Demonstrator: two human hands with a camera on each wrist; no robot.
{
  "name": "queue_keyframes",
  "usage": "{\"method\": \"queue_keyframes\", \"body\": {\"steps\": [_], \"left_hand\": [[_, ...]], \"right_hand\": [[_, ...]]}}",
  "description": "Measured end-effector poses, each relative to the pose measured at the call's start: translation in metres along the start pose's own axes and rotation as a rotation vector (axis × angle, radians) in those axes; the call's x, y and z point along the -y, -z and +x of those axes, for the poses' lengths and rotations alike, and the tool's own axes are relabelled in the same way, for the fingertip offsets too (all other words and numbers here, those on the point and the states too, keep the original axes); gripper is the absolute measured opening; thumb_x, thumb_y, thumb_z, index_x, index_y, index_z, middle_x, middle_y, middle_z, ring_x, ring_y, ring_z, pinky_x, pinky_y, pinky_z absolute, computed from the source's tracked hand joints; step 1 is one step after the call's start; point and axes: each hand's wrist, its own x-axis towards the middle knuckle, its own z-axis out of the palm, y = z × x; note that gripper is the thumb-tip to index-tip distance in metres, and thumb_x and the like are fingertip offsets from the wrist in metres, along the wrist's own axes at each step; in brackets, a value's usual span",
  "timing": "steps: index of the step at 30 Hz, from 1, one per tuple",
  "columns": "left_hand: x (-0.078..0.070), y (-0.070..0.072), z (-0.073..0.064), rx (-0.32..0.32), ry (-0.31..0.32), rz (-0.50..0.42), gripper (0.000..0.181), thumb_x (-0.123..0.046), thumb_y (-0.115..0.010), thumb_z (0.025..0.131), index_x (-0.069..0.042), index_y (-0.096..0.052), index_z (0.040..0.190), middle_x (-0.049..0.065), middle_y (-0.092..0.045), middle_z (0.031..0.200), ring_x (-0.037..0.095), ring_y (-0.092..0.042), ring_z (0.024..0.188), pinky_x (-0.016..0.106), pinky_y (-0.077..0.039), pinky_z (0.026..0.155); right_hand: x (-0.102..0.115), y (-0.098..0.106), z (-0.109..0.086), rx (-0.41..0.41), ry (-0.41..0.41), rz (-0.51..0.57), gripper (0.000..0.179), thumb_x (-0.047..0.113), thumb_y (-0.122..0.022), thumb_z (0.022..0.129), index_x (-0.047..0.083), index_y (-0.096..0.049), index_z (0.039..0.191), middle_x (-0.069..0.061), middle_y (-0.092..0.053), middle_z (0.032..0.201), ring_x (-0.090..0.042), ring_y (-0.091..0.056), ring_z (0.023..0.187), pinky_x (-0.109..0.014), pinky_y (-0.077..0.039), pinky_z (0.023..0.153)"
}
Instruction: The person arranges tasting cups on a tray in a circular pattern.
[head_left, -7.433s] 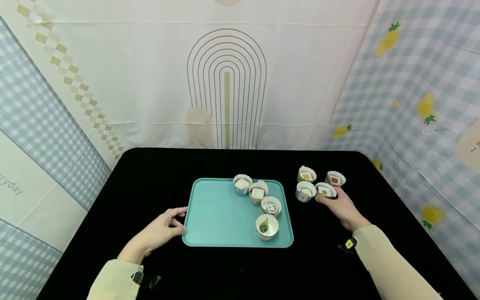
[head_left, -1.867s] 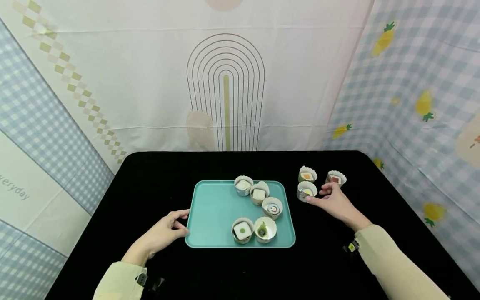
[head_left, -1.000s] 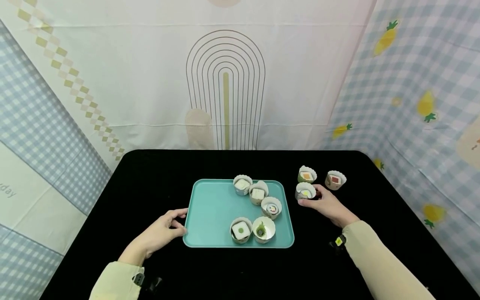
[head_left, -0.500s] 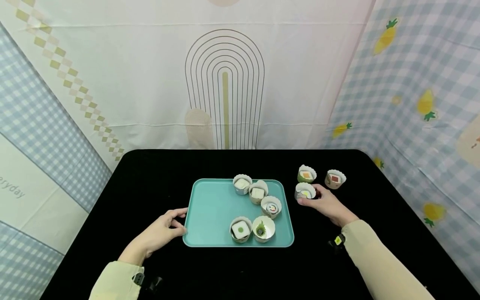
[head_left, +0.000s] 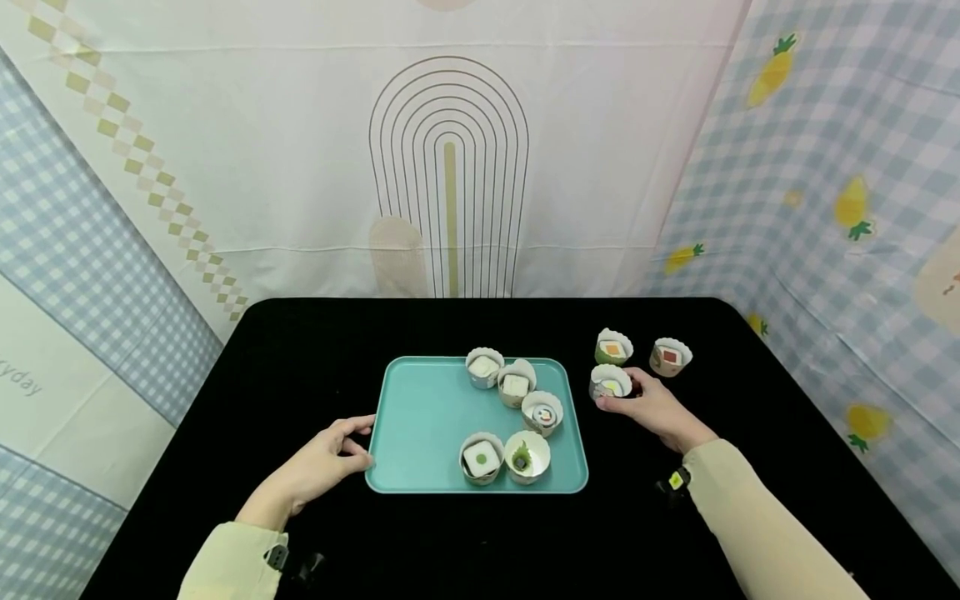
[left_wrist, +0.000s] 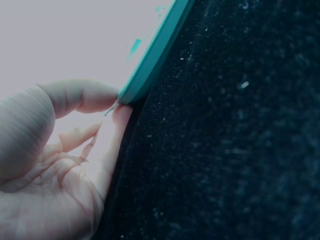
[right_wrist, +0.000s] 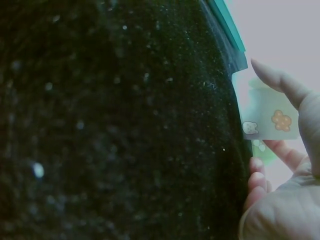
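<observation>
Near the right of the table, my right hand (head_left: pixel 658 415) holds a paper baking cup (head_left: pixel 606 388) between thumb and fingers. Inside this cup is a pale piece with a yellow top. Its printed wall (right_wrist: pixel 272 117) shows in the right wrist view, the thumb above and the fingers below. My left hand (head_left: pixel 321 461) touches the left edge of the turquoise tray (head_left: pixel 420 433), thumb and index finger apart along it. The left wrist view has the thumb (left_wrist: pixel 85 96) and a finger at the tray's rim (left_wrist: pixel 155 57). Several filled baking cups stand on the tray's right half.
Behind the held cup stands a baking cup with an orange-topped piece (head_left: pixel 613 348). To its right is one with a red-brown-topped piece (head_left: pixel 671 357). On the tray, a cup with a green-dotted white piece (head_left: pixel 482 458) adjoins a leafy one (head_left: pixel 527 457). Curtains (head_left: pixel 315 167) hang behind the black table.
Since the oldest frame, the cup with the green-dotted piece has come onto the tray's front. My right hand then moved left to the yellow-topped cup. The last half second shows almost no motion.
</observation>
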Motion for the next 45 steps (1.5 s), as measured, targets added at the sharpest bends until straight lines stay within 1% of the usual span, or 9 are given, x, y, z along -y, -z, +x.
{"method": "queue_keyframes", "body": {"steps": [6, 13, 18, 22, 27, 30, 36, 41, 45], "left_hand": [[0.001, 0.001, 0.0, 0.012, -0.004, -0.011, 0.058, -0.02, -0.068, 0.078, -0.028, -0.043, 0.13, -0.001, -0.041, 0.12, 0.018, -0.053, 0.087, 0.041, -0.04, 0.082], [0.001, -0.001, 0.002, 0.031, -0.016, -0.027, 0.059, -0.018, -0.067, 0.079, -0.026, -0.042, 0.131, 0.0, -0.04, 0.121, 0.018, -0.054, 0.086, 0.041, -0.04, 0.083], [0.0, -0.002, 0.003, 0.035, -0.022, -0.017, 0.059, -0.018, -0.067, 0.079, -0.026, -0.042, 0.131, -0.001, -0.04, 0.122, 0.018, -0.054, 0.086, 0.041, -0.04, 0.083], [-0.001, -0.002, 0.003, 0.036, -0.03, -0.013, 0.058, -0.018, -0.066, 0.079, -0.026, -0.042, 0.131, -0.002, -0.039, 0.123, 0.017, -0.054, 0.086, 0.04, -0.04, 0.083], [-0.003, 0.0, 0.0, 0.025, -0.04, -0.002, 0.059, -0.017, -0.066, 0.079, -0.026, -0.042, 0.132, -0.002, -0.04, 0.123, 0.017, -0.054, 0.086, 0.041, -0.04, 0.083], [-0.001, 0.002, -0.001, 0.02, -0.043, 0.008, 0.059, -0.017, -0.066, 0.079, -0.026, -0.042, 0.132, -0.002, -0.04, 0.123, 0.017, -0.054, 0.086, 0.04, -0.04, 0.083], [0.003, 0.002, -0.001, 0.009, -0.036, 0.006, 0.059, -0.018, -0.067, 0.078, -0.027, -0.042, 0.131, -0.002, -0.04, 0.122, 0.017, -0.053, 0.086, 0.04, -0.041, 0.082], [0.002, 0.001, -0.002, 0.01, -0.038, 0.003, 0.059, -0.017, -0.067, 0.078, -0.027, -0.043, 0.131, -0.002, -0.04, 0.121, 0.017, -0.054, 0.086, 0.04, -0.041, 0.082], [0.0, 0.002, -0.003, 0.005, -0.042, 0.004, 0.059, -0.017, -0.067, 0.078, -0.026, -0.043, 0.131, -0.002, -0.04, 0.121, 0.017, -0.054, 0.085, 0.041, -0.04, 0.082]], "right_hand": [[-0.016, -0.001, 0.01, -0.031, 0.019, -0.023, 0.065, 0.044, -0.068, 0.074, 0.012, -0.04, 0.124, -0.011, -0.048, 0.113, -0.024, -0.052, 0.094, -0.037, -0.044, 0.075], [-0.027, -0.005, 0.016, -0.097, 0.079, -0.118, 0.066, 0.045, -0.069, 0.073, 0.01, -0.041, 0.121, -0.01, -0.05, 0.111, -0.024, -0.053, 0.094, -0.037, -0.045, 0.074], [-0.027, -0.004, 0.01, -0.154, 0.053, -0.13, 0.07, 0.049, -0.066, 0.074, 0.007, -0.039, 0.124, -0.012, -0.048, 0.113, -0.025, -0.052, 0.095, -0.038, -0.045, 0.074], [-0.014, 0.0, -0.003, -0.199, 0.059, -0.143, 0.074, 0.053, -0.062, 0.075, 0.006, -0.036, 0.126, -0.013, -0.046, 0.115, -0.027, -0.051, 0.098, -0.039, -0.045, 0.074], [0.027, -0.005, -0.012, -0.166, 0.163, -0.154, 0.07, 0.054, -0.063, 0.074, 0.018, -0.036, 0.127, -0.005, -0.045, 0.115, -0.023, -0.05, 0.096, -0.039, -0.042, 0.075], [0.06, -0.024, -0.013, -0.108, 0.253, -0.163, 0.065, 0.051, -0.065, 0.073, 0.024, -0.038, 0.125, -0.001, -0.046, 0.114, -0.02, -0.051, 0.094, -0.038, -0.042, 0.074], [0.12, -0.088, -0.009, 0.086, 0.4, -0.177, 0.055, 0.04, -0.07, 0.073, 0.024, -0.042, 0.118, 0.0, -0.052, 0.101, -0.017, -0.056, 0.078, -0.033, -0.047, 0.063], [0.134, -0.13, -0.008, 0.178, 0.417, -0.257, 0.054, 0.038, -0.067, 0.077, 0.02, -0.04, 0.12, 0.003, -0.053, 0.096, -0.011, -0.056, 0.074, -0.028, -0.047, 0.062], [0.139, -0.152, -0.008, 0.145, 0.4, -0.395, 0.061, 0.044, -0.065, 0.076, 0.018, -0.039, 0.126, 0.005, -0.054, 0.1, -0.009, -0.055, 0.079, -0.03, -0.045, 0.068]]}}
